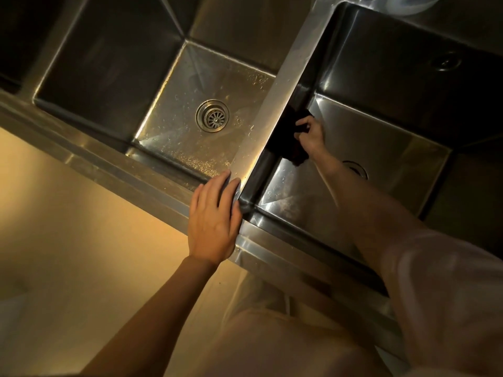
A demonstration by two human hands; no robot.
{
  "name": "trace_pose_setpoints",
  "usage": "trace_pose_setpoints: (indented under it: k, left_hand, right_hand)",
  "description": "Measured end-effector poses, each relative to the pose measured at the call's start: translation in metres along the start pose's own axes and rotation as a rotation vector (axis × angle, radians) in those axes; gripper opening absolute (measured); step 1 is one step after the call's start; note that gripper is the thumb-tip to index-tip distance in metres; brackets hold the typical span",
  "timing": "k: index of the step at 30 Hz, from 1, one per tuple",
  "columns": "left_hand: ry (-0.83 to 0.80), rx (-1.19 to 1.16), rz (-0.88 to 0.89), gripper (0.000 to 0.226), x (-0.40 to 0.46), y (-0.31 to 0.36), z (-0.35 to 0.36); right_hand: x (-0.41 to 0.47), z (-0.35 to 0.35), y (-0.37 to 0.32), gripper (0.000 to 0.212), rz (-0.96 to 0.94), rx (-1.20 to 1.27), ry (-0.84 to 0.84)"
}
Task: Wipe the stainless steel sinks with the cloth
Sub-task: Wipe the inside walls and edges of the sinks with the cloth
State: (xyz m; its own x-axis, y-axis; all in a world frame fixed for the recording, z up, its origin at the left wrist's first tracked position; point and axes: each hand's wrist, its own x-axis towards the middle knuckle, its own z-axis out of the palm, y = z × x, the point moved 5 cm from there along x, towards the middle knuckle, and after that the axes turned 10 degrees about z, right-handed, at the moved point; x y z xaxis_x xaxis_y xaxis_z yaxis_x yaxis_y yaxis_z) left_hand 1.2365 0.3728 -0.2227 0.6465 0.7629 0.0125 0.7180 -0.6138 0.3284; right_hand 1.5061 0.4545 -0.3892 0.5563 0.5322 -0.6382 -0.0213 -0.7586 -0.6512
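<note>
Head view, steeply down, close

Two sinks are set side by side, the left sink [114, 72] parted from the right sink [381, 126] by a divider [275, 104]. A cloth [288, 137] is held against the right sink's left wall by the right hand [313, 134]; the left hand [215, 219] is rested on the near rim [136, 170].

A stainless steel sink unit [152, 183] with two deep basins, seen from above. The left basin [190, 126] is beaded with water around its round drain [212, 115]. The right basin [381, 148] has a drain [356, 168] partly hidden by a forearm. A flat divider [283, 85] separates them; a left hand [215, 216] rests flat where it meets the front rim. A dark cloth [288, 140] (gripped by the right hand [313, 133]) lies against the right basin's inner wall.
</note>
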Motion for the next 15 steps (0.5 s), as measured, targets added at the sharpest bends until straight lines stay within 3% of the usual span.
trace_pose_setpoints:
  k: [6,11,15]
  left_hand:
    - [-0.006,0.003,0.011,0.048,0.000,0.000,0.001]
    - [-0.006,-0.003,0.002,0.052,0.000,0.000,0.001]
    - [-0.009,-0.008,-0.001,0.052,0.001,0.000,0.000]
  right_hand:
    - [-0.034,-0.037,-0.035,0.030,-0.070,0.260,0.030]
    - [-0.067,-0.078,-0.085,0.038,-0.268,0.504,-0.090]
    - [-0.058,-0.081,-0.084,0.041,-0.280,0.485,-0.114]
